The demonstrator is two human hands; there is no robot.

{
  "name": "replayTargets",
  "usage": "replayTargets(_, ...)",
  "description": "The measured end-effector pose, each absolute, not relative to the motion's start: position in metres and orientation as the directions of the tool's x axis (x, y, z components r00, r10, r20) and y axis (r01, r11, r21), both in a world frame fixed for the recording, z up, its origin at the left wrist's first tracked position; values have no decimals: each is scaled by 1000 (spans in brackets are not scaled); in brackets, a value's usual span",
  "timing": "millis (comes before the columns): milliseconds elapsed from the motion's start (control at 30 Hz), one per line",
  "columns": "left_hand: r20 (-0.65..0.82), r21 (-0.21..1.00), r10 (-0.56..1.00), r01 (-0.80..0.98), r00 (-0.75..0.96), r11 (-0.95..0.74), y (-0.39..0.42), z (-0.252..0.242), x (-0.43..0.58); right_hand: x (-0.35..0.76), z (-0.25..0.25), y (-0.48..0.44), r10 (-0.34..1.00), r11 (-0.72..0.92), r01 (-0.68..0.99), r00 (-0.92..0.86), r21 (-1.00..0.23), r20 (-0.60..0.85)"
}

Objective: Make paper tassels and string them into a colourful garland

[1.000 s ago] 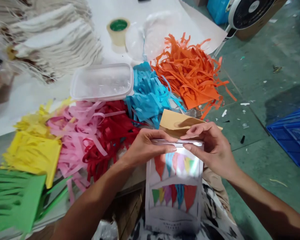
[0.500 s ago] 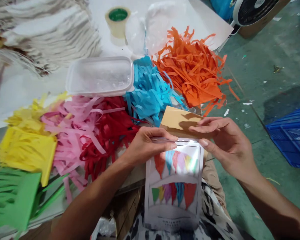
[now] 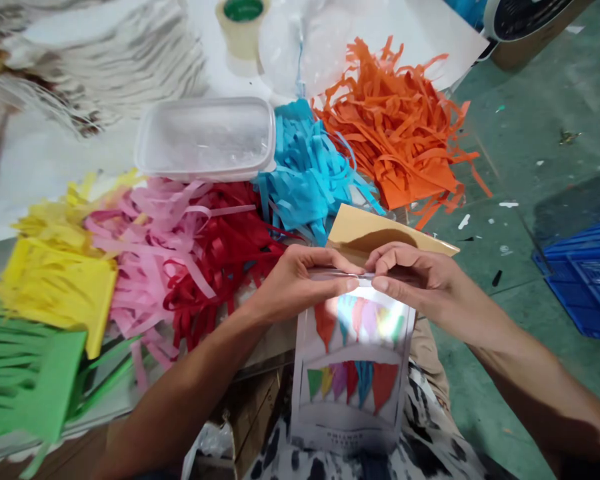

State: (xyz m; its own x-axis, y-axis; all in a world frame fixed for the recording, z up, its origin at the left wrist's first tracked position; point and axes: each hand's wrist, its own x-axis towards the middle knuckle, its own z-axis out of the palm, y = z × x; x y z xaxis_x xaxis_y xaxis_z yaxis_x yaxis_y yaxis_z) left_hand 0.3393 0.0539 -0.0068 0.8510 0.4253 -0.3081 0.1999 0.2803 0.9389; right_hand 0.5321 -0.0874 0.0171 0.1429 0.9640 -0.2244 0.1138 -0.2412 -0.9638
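A flat clear packet (image 3: 353,420) with a printed card of colourful bunting flags hangs upright over my lap. Its top edge is pinched between thumb and fingers of my left hand (image 3: 303,277). Close beside it, my right hand (image 3: 415,277) is closed on the same edge, the fingertips of both hands almost meeting. Behind the hands lies a tan card or box piece (image 3: 360,230), partly hidden by my right hand. Cut crepe-like strips in red (image 3: 230,240) and blue (image 3: 305,173) lie just past my left hand.
Orange strips (image 3: 400,133), pink strips (image 3: 150,233), yellow strips (image 3: 55,280) and green strips (image 3: 25,373) cover the table. A clear plastic tub (image 3: 205,137), a tape roll (image 3: 243,30) and white cords (image 3: 115,60) stand behind. A blue crate (image 3: 585,280) is on the floor, right.
My right hand has moved left and its fingers have closed on the packet's top edge near my left hand. The view has shifted slightly.
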Motion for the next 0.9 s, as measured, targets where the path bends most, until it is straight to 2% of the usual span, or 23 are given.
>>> replayTargets(300, -323, 932, 422, 206, 847, 299, 54, -4, 340, 528, 13, -84, 930, -319, 8, 196, -948, -311)
replayTargets(400, -316, 938, 430, 209, 845, 278, 54, -4, 340, 526, 12, -84, 927, -316, 19, 218, -949, -305)
replayTargets(600, -305, 938, 464, 177, 832, 300, 51, -6, 342, 521, 10, -88, 929, -277, 170, 299, -946, -218)
replayTargets(767, -281, 953, 485, 181, 828, 244, 49, -7, 343, 515, 8, -89, 923, -279, 319, 350, -906, -161)
replayTargets(900, -289, 954, 475, 209, 831, 214, 53, -4, 342, 513, 7, -91, 918, -232, 193, 368, -953, -149)
